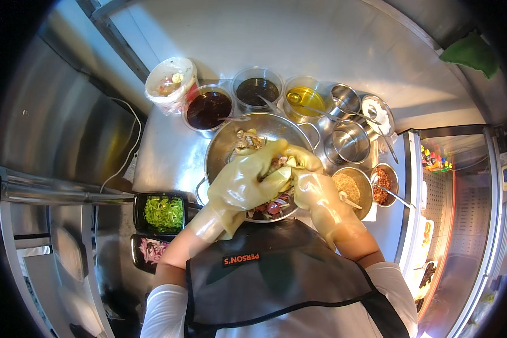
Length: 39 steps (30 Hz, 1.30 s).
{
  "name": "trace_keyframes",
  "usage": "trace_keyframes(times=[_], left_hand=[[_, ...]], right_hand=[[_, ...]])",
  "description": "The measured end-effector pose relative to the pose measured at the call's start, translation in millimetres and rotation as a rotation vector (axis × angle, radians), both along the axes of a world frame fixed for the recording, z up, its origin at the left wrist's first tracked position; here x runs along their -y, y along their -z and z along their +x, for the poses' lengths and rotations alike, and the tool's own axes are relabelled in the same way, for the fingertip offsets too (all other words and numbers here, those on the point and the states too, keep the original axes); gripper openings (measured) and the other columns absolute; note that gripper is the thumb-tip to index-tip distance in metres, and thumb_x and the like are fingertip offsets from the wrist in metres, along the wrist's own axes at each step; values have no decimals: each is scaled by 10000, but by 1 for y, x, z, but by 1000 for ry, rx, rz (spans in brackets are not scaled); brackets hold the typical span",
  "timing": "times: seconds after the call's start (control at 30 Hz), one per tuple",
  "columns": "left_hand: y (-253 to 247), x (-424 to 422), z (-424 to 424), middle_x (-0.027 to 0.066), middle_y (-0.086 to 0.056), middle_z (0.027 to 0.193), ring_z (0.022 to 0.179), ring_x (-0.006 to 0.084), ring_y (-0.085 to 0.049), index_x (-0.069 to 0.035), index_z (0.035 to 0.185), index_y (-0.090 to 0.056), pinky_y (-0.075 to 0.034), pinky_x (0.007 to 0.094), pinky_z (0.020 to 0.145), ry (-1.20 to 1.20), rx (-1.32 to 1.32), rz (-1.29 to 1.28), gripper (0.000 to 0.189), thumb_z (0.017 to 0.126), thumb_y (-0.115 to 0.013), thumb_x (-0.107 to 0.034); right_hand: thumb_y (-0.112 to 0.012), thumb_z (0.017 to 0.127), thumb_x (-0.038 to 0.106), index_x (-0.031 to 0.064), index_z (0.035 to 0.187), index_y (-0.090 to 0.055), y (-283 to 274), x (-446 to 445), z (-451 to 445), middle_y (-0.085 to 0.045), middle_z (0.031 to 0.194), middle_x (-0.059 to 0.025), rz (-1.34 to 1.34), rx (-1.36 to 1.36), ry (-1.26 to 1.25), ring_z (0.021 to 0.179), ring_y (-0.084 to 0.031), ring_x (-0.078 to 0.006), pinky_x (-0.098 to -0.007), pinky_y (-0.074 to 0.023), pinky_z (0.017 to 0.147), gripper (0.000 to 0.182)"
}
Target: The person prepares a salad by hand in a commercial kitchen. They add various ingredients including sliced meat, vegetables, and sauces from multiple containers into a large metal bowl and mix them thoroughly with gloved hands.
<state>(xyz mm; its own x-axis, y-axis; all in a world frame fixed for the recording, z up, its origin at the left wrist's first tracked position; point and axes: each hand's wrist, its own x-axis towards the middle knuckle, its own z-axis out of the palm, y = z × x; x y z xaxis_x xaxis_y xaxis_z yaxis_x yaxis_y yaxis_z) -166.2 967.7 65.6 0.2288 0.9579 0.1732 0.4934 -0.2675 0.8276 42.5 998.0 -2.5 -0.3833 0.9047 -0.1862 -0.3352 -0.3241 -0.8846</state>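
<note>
Both hands wear loose, pale yellowish gloves and meet above a wide two-handled steel pan [279,122]. Pale and pinkish food pieces [282,164] show between my left hand [241,179] and my right hand [314,183], whose fingers curl around them. The fingers partly hide what is held, so its exact kind is unclear. Below the hands, red onion strips and reddish pieces [271,208] lie at the pan's near side. Brownish food pieces [250,139] rest at its far side. The gloves cover the middle of the pan.
Behind the pan stand tubs of dark red sauce [209,109], dark liquid [257,91] and yellow oil [306,99], with spoons. To the right are steel cups [351,141], a bowl of crumbs [347,188] and peanuts [381,185]. Left are chopped greens [164,214] and sliced onion [152,250].
</note>
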Motion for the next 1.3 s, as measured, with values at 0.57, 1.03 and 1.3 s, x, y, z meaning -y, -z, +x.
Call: trace_keyframes(times=[0.57, 1.03, 1.3], left_hand=[[129, -3, -52, 105, -814, 1111, 951, 182, -733, -61, 1229, -731, -601, 346, 776, -492, 946, -515, 105, 1145, -683, -19], [116, -29, -51, 189, -696, 1618, 1448, 305, -696, -33, 1713, -555, -551, 425, 1223, -703, 964, -784, 587, 1233, -572, -370], [135, -40, -46, 158, -766, 1497, 1370, 265, -714, -37, 1567, -700, -548, 376, 1185, -644, 609, -819, 470, 1266, -496, -336]], right_hand=[[-666, 1172, 75, 64, 1499, -768, 55, -29, 20, -829, 1291, -117, 55, 750, -138, 971, -762, -181, -318, -637, 829, 342], [-836, 1051, 102, 32, 1684, -603, 48, -100, -37, -790, 1482, -143, -234, 636, -216, 1337, -729, -244, -357, -556, 1160, 678], [-857, 1044, 165, -11, 1694, -557, 38, -91, -68, -760, 1520, -181, 61, 856, -393, 1361, -714, -245, -377, -549, 1189, 737]])
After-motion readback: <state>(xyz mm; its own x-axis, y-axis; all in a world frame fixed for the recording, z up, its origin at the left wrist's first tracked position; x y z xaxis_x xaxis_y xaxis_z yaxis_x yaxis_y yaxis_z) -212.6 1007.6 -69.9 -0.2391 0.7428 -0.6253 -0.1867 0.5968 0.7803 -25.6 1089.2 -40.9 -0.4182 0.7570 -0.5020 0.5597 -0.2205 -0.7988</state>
